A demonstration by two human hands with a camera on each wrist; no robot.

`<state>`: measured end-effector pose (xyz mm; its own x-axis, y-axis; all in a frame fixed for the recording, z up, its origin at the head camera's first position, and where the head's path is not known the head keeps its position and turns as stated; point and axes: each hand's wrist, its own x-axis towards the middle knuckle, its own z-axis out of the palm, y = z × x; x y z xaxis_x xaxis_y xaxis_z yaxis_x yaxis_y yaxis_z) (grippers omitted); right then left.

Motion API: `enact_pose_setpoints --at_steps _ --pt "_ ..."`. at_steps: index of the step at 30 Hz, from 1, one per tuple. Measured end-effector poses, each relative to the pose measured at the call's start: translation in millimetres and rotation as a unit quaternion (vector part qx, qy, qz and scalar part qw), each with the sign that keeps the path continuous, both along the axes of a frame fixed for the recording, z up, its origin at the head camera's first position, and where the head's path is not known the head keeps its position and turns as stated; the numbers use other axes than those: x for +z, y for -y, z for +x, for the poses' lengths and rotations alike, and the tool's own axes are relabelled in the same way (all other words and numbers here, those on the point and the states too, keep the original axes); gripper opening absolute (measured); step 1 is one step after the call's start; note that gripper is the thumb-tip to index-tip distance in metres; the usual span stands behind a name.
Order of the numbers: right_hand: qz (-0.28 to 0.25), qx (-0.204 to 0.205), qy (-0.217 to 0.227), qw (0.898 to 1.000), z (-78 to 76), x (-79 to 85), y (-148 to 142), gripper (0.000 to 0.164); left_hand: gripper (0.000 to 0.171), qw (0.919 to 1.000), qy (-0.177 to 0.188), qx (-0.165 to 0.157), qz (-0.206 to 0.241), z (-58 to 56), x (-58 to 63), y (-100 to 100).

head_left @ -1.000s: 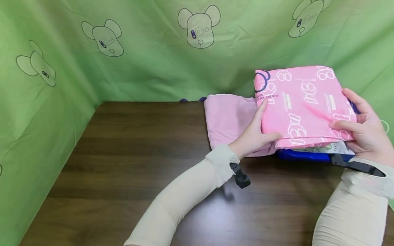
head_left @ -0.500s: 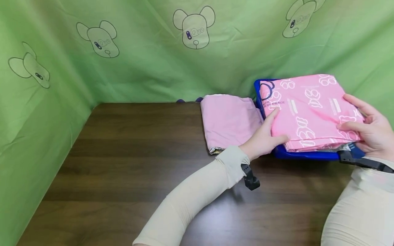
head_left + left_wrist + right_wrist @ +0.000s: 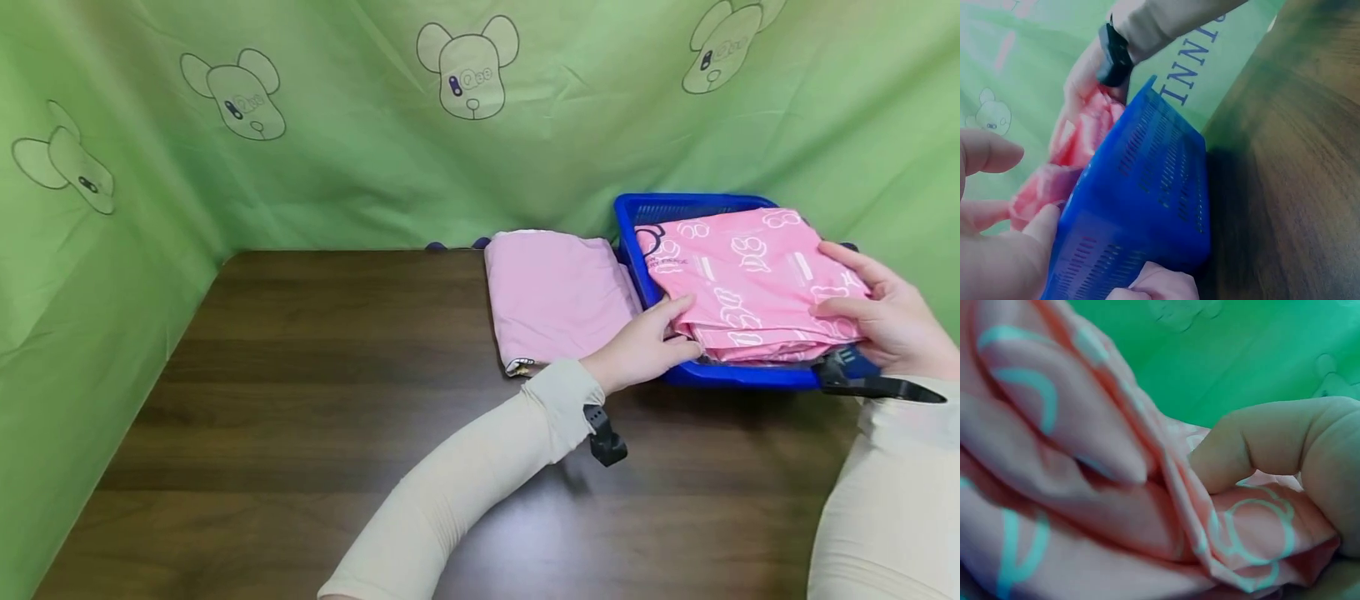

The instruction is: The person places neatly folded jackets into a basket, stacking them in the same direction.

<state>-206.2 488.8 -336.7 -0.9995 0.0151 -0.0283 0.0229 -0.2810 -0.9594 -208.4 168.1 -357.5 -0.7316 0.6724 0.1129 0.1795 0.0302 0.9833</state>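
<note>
A folded pink cloth (image 3: pixel 757 283) with white cartoon outlines lies tilted in the mouth of a blue plastic basket (image 3: pixel 738 379), its near edge bunched in layers. The left hand (image 3: pixel 641 346) pinches its near left corner at the basket's rim. In the left wrist view, fingers (image 3: pixel 1041 228) touch the pink fabric just over the basket wall (image 3: pixel 1141 200). At the right side the right hand (image 3: pixel 903 321) grips the cloth, thumb on top and the other fingers partly hidden. The right wrist view shows the creased fabric (image 3: pixel 1085 506) close up beside a bent digit (image 3: pixel 1260 440).
A second folded cloth (image 3: pixel 562 292), pale pink, lies on the brown wooden table (image 3: pixel 337 400), left of the basket. A green printed curtain (image 3: pixel 360 150) hangs behind and at the left. Dark round items (image 3: pixel 480 243) show at the table's back edge.
Both hands have lowered the pink cloth from above the basket into its mouth, uncovering the basket's back rim. The cloth's near edge has bunched up. The pale pink cloth has stayed on the table.
</note>
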Motion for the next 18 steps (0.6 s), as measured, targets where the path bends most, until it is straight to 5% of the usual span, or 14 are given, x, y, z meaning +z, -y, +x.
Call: enact_pose_setpoints --at_steps 5,7,9,12,15,18 --pt "0.114 -0.048 0.051 0.991 -2.9 -5.8 -1 0.069 0.054 0.9987 -0.027 0.005 -0.043 4.3 -1.0 3" --pt "0.209 -0.081 0.080 0.971 -0.9 -5.0 1 0.065 0.051 0.9977 -0.040 0.003 -0.054 6.0 -2.1 5" --pt "0.306 -0.112 0.109 0.939 2.3 -2.9 5 0.067 0.049 0.9974 -0.046 0.002 -0.056 7.4 -2.9 8" --pt "0.379 -0.155 0.151 0.899 6.8 3.6 13 0.064 0.047 0.9968 -0.055 0.008 -0.057 8.8 -3.7 11" --pt "0.399 -0.190 0.173 0.880 11.4 11.7 23 0.045 0.045 0.9969 -0.058 0.012 -0.052 9.0 -5.1 14" --pt "0.406 -0.204 0.179 0.873 15.4 17.8 33 0.026 0.043 0.9981 -0.050 0.008 -0.035 9.0 -7.6 17"
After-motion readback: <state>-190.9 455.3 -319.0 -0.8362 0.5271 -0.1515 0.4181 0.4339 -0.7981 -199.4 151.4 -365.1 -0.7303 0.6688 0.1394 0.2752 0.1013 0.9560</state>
